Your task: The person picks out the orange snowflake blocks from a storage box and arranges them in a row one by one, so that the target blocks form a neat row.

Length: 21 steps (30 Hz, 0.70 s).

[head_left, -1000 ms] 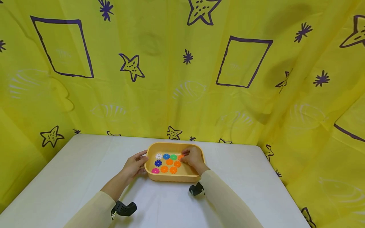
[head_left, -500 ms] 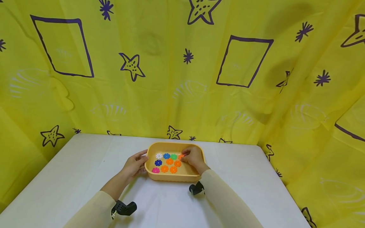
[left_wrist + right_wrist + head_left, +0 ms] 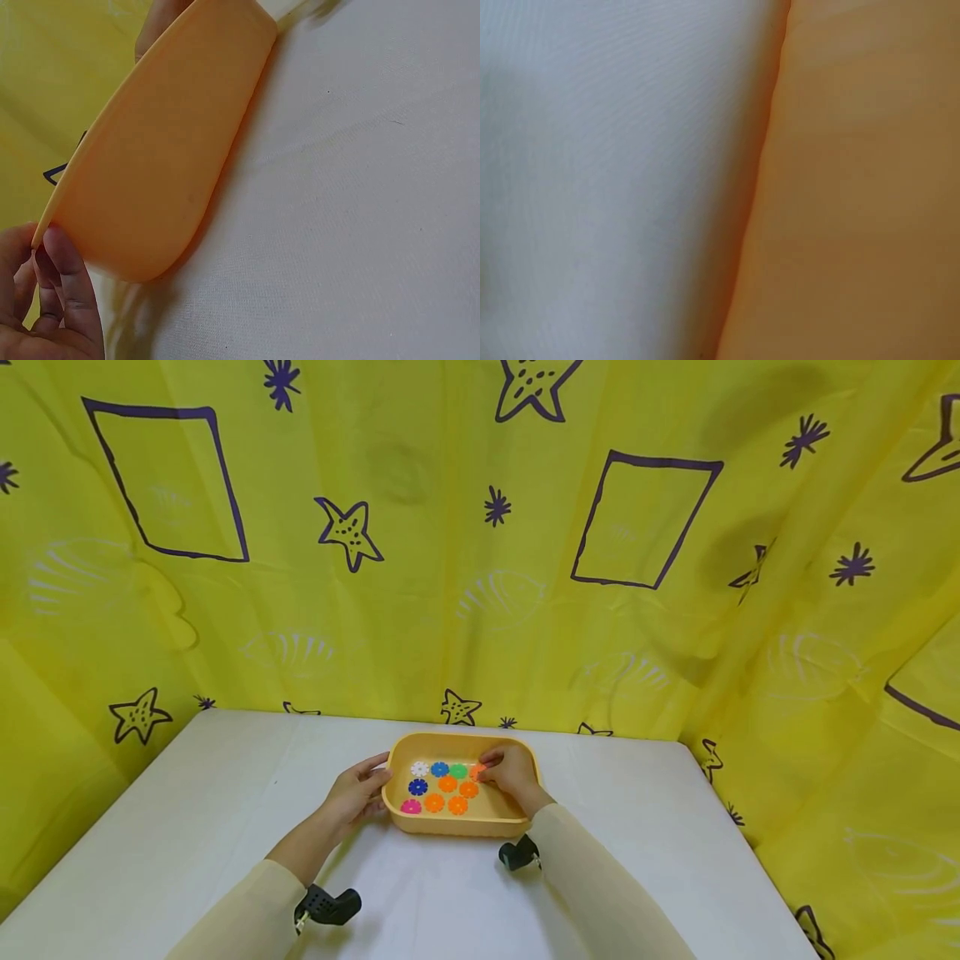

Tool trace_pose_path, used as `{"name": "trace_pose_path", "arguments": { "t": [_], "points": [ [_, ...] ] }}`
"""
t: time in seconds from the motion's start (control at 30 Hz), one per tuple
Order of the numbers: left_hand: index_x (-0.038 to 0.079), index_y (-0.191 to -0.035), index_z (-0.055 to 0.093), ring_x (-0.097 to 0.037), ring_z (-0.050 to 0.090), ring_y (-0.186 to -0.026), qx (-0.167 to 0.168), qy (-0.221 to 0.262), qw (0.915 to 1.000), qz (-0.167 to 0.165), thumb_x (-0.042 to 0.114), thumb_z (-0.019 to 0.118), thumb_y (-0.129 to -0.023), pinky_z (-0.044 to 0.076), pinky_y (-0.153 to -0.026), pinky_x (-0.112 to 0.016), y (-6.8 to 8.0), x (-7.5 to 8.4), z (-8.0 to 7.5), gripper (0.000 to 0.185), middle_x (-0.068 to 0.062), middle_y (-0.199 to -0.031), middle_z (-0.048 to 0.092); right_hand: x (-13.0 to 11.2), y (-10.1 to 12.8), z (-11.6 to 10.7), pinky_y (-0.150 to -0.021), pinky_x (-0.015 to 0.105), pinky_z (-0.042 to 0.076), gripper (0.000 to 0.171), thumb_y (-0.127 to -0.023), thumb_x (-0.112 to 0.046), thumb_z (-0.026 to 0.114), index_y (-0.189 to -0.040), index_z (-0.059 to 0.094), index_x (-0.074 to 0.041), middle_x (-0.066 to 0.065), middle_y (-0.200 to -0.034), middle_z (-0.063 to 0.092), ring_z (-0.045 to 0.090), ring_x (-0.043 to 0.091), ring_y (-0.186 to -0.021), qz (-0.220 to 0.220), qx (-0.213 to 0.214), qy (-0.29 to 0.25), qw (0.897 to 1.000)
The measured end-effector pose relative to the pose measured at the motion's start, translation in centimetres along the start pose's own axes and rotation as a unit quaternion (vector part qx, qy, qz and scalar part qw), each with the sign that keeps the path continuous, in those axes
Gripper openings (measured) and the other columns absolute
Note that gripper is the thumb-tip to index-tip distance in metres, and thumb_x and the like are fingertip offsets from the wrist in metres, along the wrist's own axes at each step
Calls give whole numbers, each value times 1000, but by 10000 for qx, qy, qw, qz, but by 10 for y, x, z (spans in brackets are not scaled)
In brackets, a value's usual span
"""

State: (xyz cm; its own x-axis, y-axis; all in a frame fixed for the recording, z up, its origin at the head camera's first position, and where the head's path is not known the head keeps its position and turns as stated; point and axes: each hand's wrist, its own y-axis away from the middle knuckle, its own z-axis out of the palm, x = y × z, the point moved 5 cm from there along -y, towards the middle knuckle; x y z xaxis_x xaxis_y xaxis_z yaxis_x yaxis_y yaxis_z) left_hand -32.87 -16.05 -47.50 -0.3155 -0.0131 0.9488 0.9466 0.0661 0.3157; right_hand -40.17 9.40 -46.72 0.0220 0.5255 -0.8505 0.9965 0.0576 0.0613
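Observation:
A shallow orange-yellow plastic tray (image 3: 457,827) sits on the white table, with flower-shaped plastic discs lying in it. My left hand (image 3: 356,793) grips the tray's left end, its thumb and fingers on either side of the rim, as the left wrist view shows with the hand (image 3: 60,307) at the tray wall (image 3: 165,142). Inside the tray at the right, my right hand (image 3: 512,772) pinches an orange flower-shaped disc (image 3: 476,772) at the end of the back row. Fingers partly cover that disc. The right wrist view has only the tray's outer wall (image 3: 855,187) and tablecloth.
Beside the pinched disc lie a green disc (image 3: 458,772), a blue disc (image 3: 440,769) and a white disc (image 3: 420,769). A dark blue disc (image 3: 417,787), a pink disc (image 3: 411,807) and several orange discs (image 3: 434,803) lie nearer. A yellow patterned curtain (image 3: 420,610) hangs behind the table.

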Motion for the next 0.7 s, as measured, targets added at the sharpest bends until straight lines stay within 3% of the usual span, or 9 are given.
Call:
{"name": "trace_pose_path", "arguments": {
  "t": [0.7],
  "points": [
    [13, -148, 43, -12, 55, -74, 89, -13, 9999, -60, 19, 55, -101, 50, -64, -21, 0, 0, 1, 50, -15, -122, 49, 2, -4, -1, -68, 23, 56, 20, -79, 6, 75, -99, 73, 2, 9, -85, 68, 59, 14, -70, 276, -133, 14, 9995]
  ]
}}
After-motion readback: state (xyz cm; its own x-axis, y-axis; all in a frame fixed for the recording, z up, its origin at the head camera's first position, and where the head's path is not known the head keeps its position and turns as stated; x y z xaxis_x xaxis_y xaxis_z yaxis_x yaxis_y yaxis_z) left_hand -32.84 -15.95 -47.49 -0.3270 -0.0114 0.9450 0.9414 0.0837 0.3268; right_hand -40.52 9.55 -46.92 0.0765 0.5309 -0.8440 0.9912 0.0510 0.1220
